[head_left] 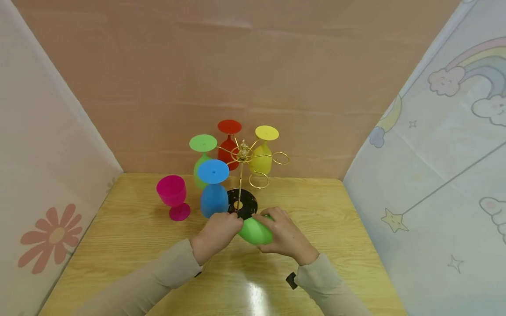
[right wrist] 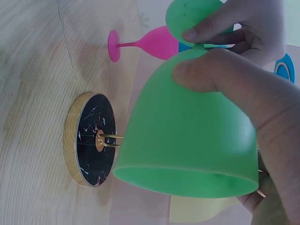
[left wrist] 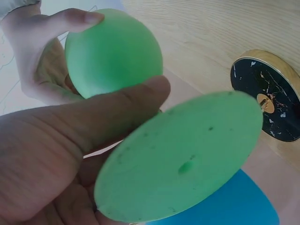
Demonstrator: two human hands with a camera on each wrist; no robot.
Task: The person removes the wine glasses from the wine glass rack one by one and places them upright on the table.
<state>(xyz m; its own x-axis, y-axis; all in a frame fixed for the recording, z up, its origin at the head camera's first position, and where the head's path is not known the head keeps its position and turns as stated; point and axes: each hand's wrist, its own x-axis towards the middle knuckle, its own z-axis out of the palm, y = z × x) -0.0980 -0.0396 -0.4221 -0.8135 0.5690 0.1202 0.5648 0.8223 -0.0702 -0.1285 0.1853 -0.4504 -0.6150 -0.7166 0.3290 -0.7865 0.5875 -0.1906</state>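
Between my two hands is a bright green plastic goblet (head_left: 254,232), tilted on its side in front of the stand. My left hand (head_left: 218,230) pinches it by the stem next to its round foot (left wrist: 187,159), thumb on one side. Around the bowl (right wrist: 187,122), my right hand (head_left: 286,237) curls its thumb and fingers; the bowl's mouth faces away from the left hand. Just behind stands a gold wire rack (head_left: 240,180) with a black marbled round base (head_left: 248,204). A blue goblet (head_left: 214,202) hangs upside down on it, close to my left hand.
Red (head_left: 229,127), yellow (head_left: 266,133) and light green (head_left: 203,143) goblets also hang upside down on the rack. Gold rings (head_left: 281,158) stick out at its right and front. A magenta goblet (head_left: 172,192) stands upright on the wooden table (head_left: 316,210) at left. Printed walls enclose the table.
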